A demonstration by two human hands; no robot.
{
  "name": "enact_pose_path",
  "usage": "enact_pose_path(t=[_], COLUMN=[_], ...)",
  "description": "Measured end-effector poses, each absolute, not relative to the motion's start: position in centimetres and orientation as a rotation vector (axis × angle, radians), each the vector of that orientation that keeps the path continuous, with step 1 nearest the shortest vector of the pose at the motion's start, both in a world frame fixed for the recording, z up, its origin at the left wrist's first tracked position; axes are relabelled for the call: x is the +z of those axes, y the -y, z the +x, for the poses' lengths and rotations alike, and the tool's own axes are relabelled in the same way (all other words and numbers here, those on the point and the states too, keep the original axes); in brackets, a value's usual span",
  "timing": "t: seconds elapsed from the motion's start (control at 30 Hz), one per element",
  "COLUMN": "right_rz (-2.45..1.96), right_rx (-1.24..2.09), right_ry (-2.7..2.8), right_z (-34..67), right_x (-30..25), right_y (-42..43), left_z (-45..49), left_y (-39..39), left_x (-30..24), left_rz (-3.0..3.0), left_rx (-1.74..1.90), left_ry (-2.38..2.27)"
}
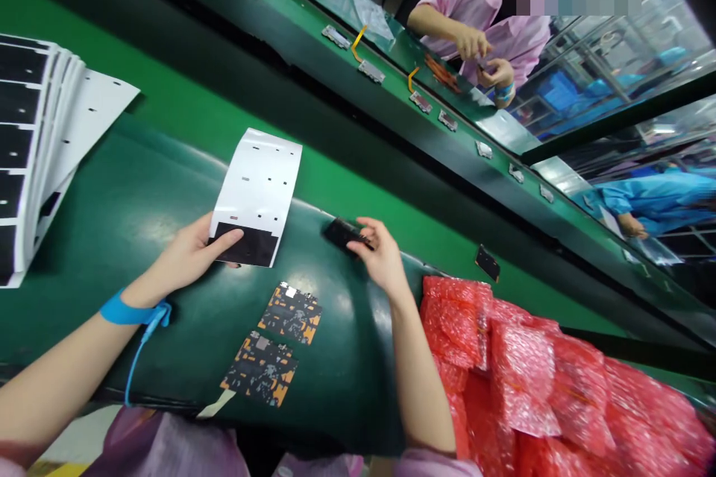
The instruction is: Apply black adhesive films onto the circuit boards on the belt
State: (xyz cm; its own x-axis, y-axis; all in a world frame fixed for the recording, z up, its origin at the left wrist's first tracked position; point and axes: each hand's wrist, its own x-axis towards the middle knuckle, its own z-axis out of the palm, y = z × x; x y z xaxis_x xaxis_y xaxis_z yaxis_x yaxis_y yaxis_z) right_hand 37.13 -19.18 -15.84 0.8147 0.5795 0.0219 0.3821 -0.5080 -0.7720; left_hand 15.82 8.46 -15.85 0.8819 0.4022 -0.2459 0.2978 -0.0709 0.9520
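My left hand point(193, 255) grips the lower end of a white backing sheet point(258, 182), with the thumb lying across a black film patch point(250, 244) on that sheet. My right hand point(381, 256) pinches a small black rectangular piece point(342, 235) between its fingers. Below the hands, a flexible circuit board point(291, 313) with orange and black patterning lies on the dark green mat point(347, 387). A second such board point(260, 369) lies just nearer me. A blue wrist strap point(134, 311) circles my left wrist, its cord trailing down.
A stack of white sheets with black patches point(39, 141) lies at the left. Red bubble bags point(531, 380) pile up at the right, near a loose black piece point(488, 263). Across the bench, a co-worker in a pink smock point(481, 30) handles something small beside a row of metal parts.
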Motion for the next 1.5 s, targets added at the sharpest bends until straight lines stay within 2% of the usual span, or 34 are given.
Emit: enact_pose_path(t=[0.13, 0.27, 0.4, 0.47, 0.57, 0.8, 0.97, 1.03, 1.13, 1.23, 1.37, 1.5], right_rz=[-2.150, -2.073, -1.701, -1.608, -1.577, -1.683, -2.050, -2.098, -2.042, -1.987, -1.834, -1.523], right_rx=[0.089, -0.059, 0.568, 0.583, 0.462, 0.441, -0.035, -0.132, -0.022, 0.118, 0.321, 0.414], right_ry=[0.534, 0.464, 0.402, 0.252, 0.157, 0.263, 0.561, 0.775, 1.018, 0.946, 0.625, 0.022], right_z=[42.8, 38.0, 28.4, 26.4, 26.7, 27.5, 25.3, 23.9, 22.0, 21.1, 21.1, 21.7], right_x=[-14.2, -13.7, -14.0, -13.8, -13.3, -14.3, -14.4, -14.0, -13.7, -13.7, -14.0, -15.3], right_y=[17.5, 15.1, 13.4, 13.3, 13.9, 14.8, 14.9, 15.2, 15.6, 15.9, 16.2, 16.7], left_z=[15.9, 15.8, 15.7, 15.8, 15.9, 15.8, 15.5, 15.3, 15.0, 14.7, 13.8, 10.3], left_y=[-7.4, -6.0, -4.3, -3.8, -3.5, -3.4, -3.1, -2.9, -2.6, -2.3, -1.9, -3.0], left_x=[-15.5, -16.1, -16.5, -16.2, -15.1, -14.4, -14.8, -14.9, -15.1, -14.9, -14.1, -13.5], left_rz=[1.529, 1.369, 1.292, 1.299, 1.315, 1.346, 1.407, 1.447, 1.538, 1.650, 1.760, 1.810], left_rx=[0.086, 0.046, -0.028, -0.088, -0.201, -0.239, -0.151, -0.103, -0.052, -0.026, -0.015, 0.030], left_ry=[-0.502, -0.482, -0.448, -0.401, -0.299, -0.191, -0.189, -0.186, -0.168, -0.125, -0.050, -0.143])
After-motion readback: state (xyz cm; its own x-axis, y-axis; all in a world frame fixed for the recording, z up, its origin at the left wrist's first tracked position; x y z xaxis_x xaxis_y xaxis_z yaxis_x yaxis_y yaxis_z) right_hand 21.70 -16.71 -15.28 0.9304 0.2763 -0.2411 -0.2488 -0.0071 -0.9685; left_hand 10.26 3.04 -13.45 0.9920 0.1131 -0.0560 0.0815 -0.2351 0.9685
